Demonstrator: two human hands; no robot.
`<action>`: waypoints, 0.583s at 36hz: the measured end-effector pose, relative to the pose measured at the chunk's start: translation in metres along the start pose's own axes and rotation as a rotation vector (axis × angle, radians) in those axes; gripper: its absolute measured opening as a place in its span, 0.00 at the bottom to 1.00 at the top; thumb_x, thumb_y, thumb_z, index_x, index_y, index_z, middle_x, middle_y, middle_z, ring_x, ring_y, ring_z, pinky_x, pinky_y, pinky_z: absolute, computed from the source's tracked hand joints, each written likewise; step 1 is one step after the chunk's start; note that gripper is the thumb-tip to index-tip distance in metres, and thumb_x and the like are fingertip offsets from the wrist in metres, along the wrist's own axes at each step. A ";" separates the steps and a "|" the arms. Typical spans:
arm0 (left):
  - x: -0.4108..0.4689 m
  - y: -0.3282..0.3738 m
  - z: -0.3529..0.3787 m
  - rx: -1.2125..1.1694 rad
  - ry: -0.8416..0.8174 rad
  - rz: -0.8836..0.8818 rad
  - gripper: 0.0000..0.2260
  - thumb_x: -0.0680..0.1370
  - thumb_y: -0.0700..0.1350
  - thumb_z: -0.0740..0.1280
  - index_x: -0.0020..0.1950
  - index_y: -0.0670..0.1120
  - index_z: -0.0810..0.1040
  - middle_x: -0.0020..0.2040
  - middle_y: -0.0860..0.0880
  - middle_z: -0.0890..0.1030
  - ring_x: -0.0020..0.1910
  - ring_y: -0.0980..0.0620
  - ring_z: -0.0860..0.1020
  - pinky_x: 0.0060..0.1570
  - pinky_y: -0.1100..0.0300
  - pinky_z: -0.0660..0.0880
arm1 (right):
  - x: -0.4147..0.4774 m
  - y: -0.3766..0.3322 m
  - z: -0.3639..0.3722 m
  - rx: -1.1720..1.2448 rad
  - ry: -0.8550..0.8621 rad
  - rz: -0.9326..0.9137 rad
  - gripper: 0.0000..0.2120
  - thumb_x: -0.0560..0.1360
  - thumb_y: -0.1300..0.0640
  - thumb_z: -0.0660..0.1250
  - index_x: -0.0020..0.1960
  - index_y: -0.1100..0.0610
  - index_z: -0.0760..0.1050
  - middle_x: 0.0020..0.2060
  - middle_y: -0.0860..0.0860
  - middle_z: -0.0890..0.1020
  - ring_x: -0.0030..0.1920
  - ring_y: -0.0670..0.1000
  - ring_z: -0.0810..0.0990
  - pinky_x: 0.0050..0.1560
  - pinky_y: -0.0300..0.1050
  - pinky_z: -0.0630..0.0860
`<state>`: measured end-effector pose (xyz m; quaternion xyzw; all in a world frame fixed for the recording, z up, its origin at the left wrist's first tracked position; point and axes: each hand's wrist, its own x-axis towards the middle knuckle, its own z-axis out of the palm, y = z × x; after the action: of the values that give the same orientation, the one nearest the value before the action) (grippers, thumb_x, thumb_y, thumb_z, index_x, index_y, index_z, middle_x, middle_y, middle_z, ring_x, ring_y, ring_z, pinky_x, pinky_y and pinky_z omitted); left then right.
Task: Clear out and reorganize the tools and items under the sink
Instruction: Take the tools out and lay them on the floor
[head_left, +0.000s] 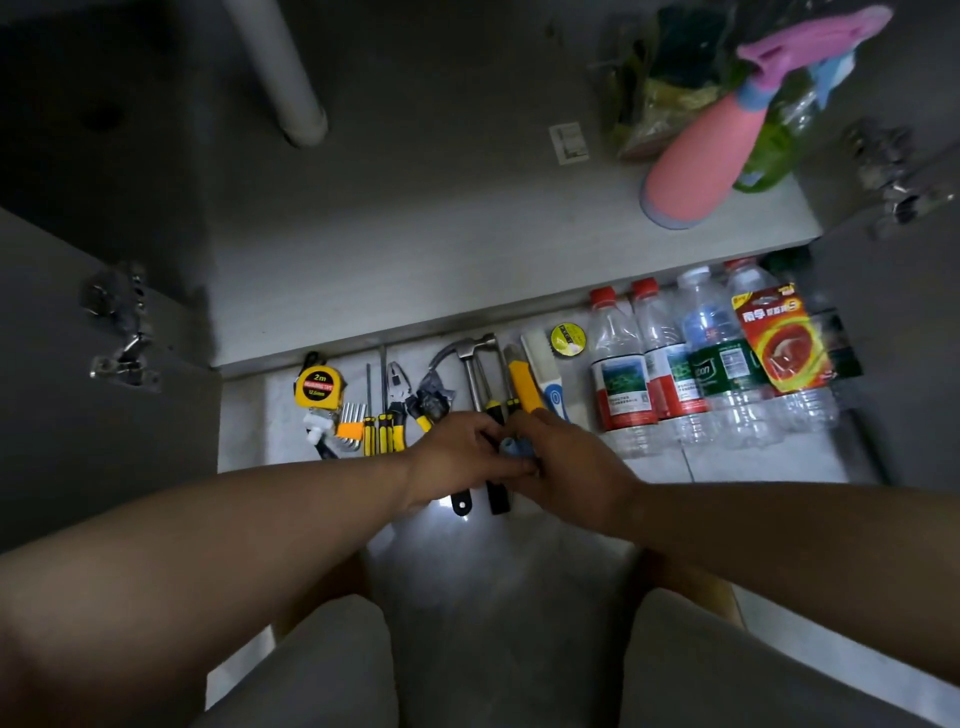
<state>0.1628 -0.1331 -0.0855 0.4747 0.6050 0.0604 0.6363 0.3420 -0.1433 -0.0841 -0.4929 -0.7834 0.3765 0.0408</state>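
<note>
The left hand (457, 457) and right hand (566, 462) meet over the near middle of the floor. Both curl their fingers round a small blue object (514, 448), just above the tool row, between the steel-headed hammer with a black-and-yellow handle (480, 364) and the yellow utility knife (523, 387). What it is cannot be told, but it looks light and easy to drop, so a fingertip pinch at both ends seems wisest.

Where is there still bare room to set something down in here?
The cabinet floor is bare between the white pipe and the pink spray bottle, save a small card. Bare tile lies in front of the water bottles. The row from tape measure to bottles is packed; left hand and right hand grip a small blue thing there.
</note>
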 end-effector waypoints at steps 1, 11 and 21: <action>0.000 0.001 -0.001 -0.012 -0.018 -0.004 0.18 0.72 0.49 0.79 0.56 0.43 0.80 0.48 0.42 0.86 0.45 0.50 0.83 0.44 0.57 0.79 | 0.001 0.006 -0.003 -0.039 0.006 -0.001 0.17 0.73 0.49 0.72 0.59 0.51 0.73 0.51 0.50 0.79 0.49 0.52 0.79 0.42 0.45 0.75; 0.004 -0.037 -0.035 0.697 -0.013 0.154 0.06 0.81 0.47 0.66 0.57 0.51 0.77 0.45 0.53 0.82 0.43 0.54 0.80 0.46 0.58 0.78 | 0.023 0.064 -0.040 -0.240 0.052 0.162 0.16 0.72 0.56 0.72 0.58 0.56 0.74 0.53 0.54 0.77 0.52 0.55 0.78 0.44 0.44 0.72; -0.003 -0.055 -0.054 1.037 -0.151 0.153 0.06 0.81 0.51 0.62 0.55 0.52 0.75 0.49 0.54 0.80 0.48 0.51 0.78 0.51 0.51 0.78 | 0.036 0.076 -0.042 -0.623 -0.079 0.149 0.16 0.76 0.57 0.68 0.64 0.55 0.73 0.56 0.53 0.78 0.57 0.55 0.78 0.51 0.49 0.78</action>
<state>0.0897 -0.1358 -0.1105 0.7731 0.4715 -0.2347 0.3535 0.3980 -0.0734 -0.1132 -0.5226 -0.8238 0.1392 -0.1700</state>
